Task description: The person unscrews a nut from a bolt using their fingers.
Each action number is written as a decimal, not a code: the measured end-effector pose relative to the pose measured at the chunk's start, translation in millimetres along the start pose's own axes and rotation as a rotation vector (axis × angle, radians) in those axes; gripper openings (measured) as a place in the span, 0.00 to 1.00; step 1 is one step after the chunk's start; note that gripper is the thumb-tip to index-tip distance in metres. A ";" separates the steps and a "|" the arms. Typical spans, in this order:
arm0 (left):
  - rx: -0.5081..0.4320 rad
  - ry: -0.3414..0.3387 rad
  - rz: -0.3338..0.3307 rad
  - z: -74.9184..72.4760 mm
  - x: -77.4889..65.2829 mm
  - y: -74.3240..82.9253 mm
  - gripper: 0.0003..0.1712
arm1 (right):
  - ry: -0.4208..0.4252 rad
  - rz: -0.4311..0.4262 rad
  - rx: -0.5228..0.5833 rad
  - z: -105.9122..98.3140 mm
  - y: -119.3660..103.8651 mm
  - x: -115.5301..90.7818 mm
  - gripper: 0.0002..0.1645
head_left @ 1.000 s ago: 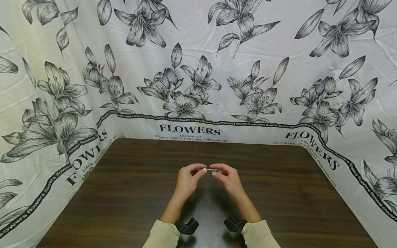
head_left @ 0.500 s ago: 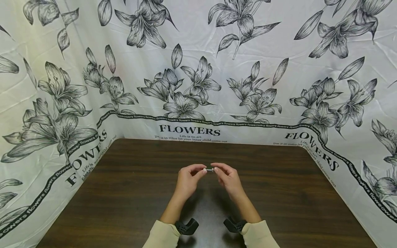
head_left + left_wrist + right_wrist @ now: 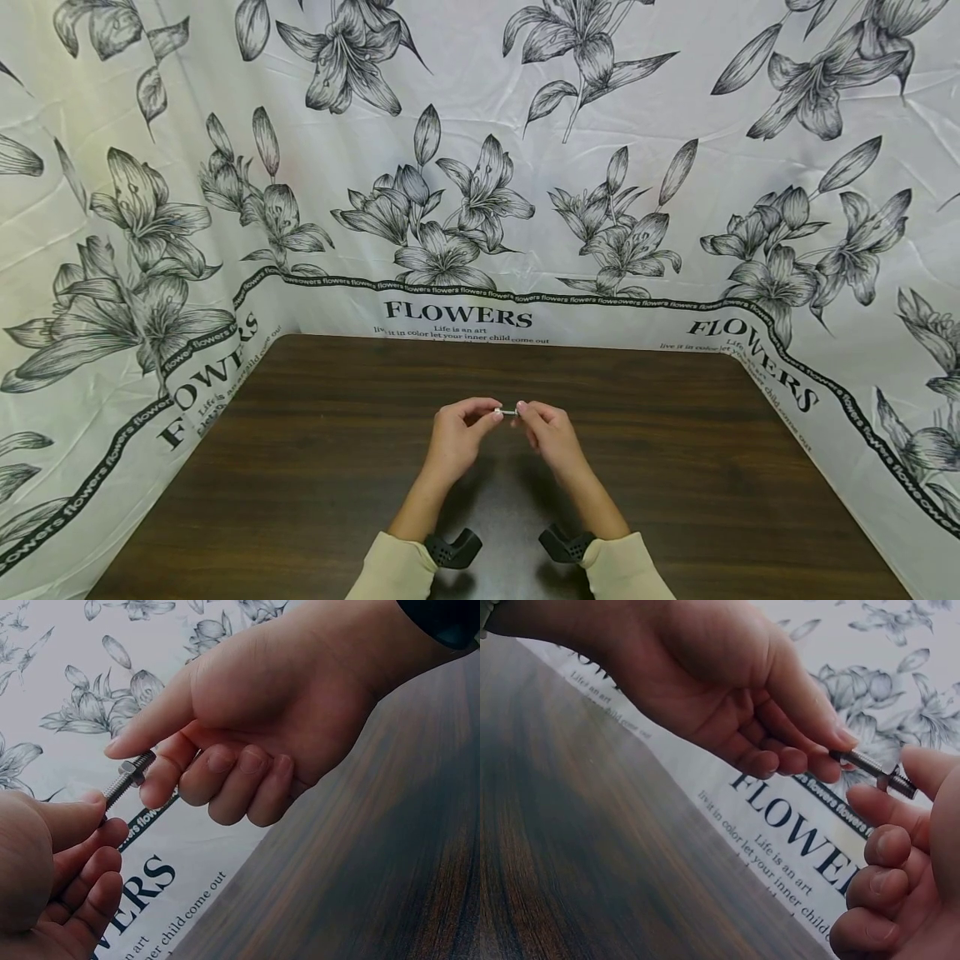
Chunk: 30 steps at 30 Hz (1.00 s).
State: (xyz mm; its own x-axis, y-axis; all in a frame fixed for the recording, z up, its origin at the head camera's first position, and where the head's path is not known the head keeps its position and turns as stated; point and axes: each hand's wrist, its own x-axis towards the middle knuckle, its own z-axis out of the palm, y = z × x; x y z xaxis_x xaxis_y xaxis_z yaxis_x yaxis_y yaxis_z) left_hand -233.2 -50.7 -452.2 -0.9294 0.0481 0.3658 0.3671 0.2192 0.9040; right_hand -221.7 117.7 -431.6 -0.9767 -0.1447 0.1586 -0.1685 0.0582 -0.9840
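My left hand pinches one end of a small metal bolt between thumb and forefinger, above the dark table. The bolt lies roughly level between both hands in the head view. In the left wrist view a hex nut sits on its thread near the free end. My right hand has its thumb and forefinger round this nut. Its other fingers are curled in the right wrist view. Whether the right thumb presses on the nut is hard to tell. The left fingertips hide the bolt's held end.
The dark wooden table spreads beneath both hands. A white cloth printed with flowers stands round its back and sides. Each wrist wears a black device, such as the left one.
My right thumb and forefinger have shifted over the nut, with the thumb rolling up and the forefinger down. My left hand keeps its pinch on the bolt almost in place.
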 end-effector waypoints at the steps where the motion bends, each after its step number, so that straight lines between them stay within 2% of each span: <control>1: 0.000 0.000 0.000 -0.1 -0.1 0.2 0.06 | 0.001 -0.003 0.003 0.0 0.4 0.3 0.18; 9: 0.006 0.000 -0.005 -0.8 0.5 -0.5 0.06 | -0.006 -0.034 0.066 -0.9 0.0 -0.1 0.11; 18: 0.004 0.001 -0.032 -1.9 0.3 0.7 0.06 | -0.053 -0.100 0.111 -3.3 1.9 -0.8 0.11; 21: 0.014 0.003 -0.021 -3.0 0.1 0.4 0.06 | -0.062 -0.133 0.118 -3.3 3.2 -0.4 0.12; 24: 0.019 0.003 -0.010 -3.5 0.4 0.8 0.05 | -0.068 -0.152 0.130 -4.6 12.8 3.4 0.13; 30: 0.022 -0.001 -0.032 -3.6 1.4 0.1 0.05 | -0.070 -0.184 0.143 -5.8 30.1 9.0 0.14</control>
State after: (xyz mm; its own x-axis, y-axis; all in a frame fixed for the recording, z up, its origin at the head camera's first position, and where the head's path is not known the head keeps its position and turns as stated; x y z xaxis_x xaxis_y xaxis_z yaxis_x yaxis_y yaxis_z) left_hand -234.3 -54.1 -450.8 -0.9407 0.0418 0.3367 0.3365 0.2423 0.9100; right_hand -236.3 123.8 -459.3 -0.9190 -0.2082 0.3348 -0.3170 -0.1147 -0.9415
